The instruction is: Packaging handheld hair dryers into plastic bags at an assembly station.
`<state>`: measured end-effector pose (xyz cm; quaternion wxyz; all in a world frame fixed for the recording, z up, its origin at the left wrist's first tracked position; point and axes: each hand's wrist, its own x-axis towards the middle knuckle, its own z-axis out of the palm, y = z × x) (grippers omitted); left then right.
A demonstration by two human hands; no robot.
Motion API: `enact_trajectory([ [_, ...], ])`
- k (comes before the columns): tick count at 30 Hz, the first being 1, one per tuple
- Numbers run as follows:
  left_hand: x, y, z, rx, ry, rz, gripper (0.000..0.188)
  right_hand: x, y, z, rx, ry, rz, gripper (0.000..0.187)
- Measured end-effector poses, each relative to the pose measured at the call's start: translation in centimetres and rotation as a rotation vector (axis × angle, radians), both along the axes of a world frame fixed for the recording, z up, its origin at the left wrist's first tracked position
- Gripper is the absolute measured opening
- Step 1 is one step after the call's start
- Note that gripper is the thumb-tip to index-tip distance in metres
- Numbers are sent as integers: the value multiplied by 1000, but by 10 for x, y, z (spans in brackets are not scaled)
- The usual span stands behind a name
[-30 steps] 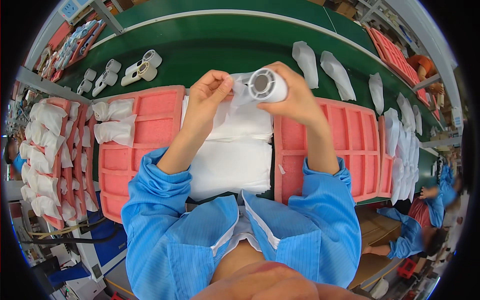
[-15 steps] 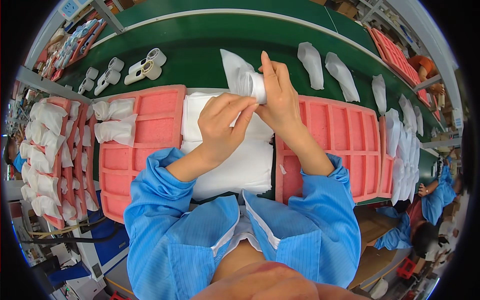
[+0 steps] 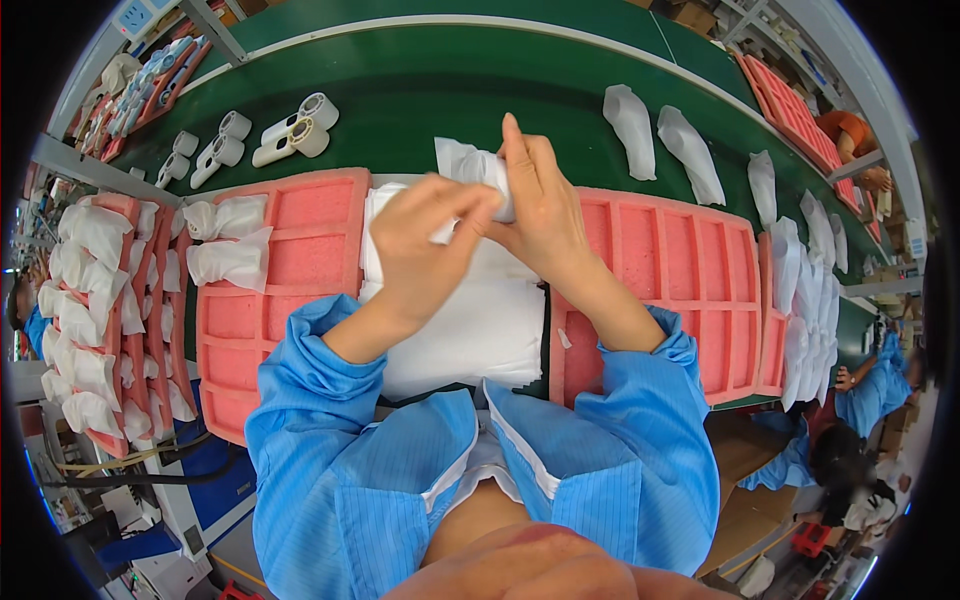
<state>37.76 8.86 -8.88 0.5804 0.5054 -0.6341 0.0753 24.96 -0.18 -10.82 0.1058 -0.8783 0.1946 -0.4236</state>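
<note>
Above the stack of white sheets (image 3: 465,335), both my hands meet at a part wrapped in thin white material (image 3: 470,165). My right hand (image 3: 545,205) is closed around its right side, with the index finger stretched upward. My left hand (image 3: 425,245), smeared by motion, has thumb and forefinger pinched at the near edge of the wrapping. A white flap (image 3: 445,232) shows under the left fingers. Most of the part is hidden by the wrapping and my hands.
Pink foam trays flank the stack: the left tray (image 3: 312,207) holds two wrapped pieces (image 3: 230,258), beside the right tray (image 3: 680,250). On the green belt (image 3: 420,90) lie bare white parts with round heads (image 3: 305,137) and several wrapped ones (image 3: 630,132). Filled trays (image 3: 95,330) stand far left.
The wrapping's long pointed end has become shorter and blunter. My hands and the wrapped part have shifted slightly left. The pieces on the belt have moved a little to the right.
</note>
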Motion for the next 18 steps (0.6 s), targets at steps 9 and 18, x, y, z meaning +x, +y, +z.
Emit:
enact_trajectory([
  [9,-8,0,-10,-38,-170,-9,19,-2,-7,3,20,-20,13,83],
  [18,-8,-13,-6,234,-1,-32,54,1,0,1,487,-240,-42,58],
])
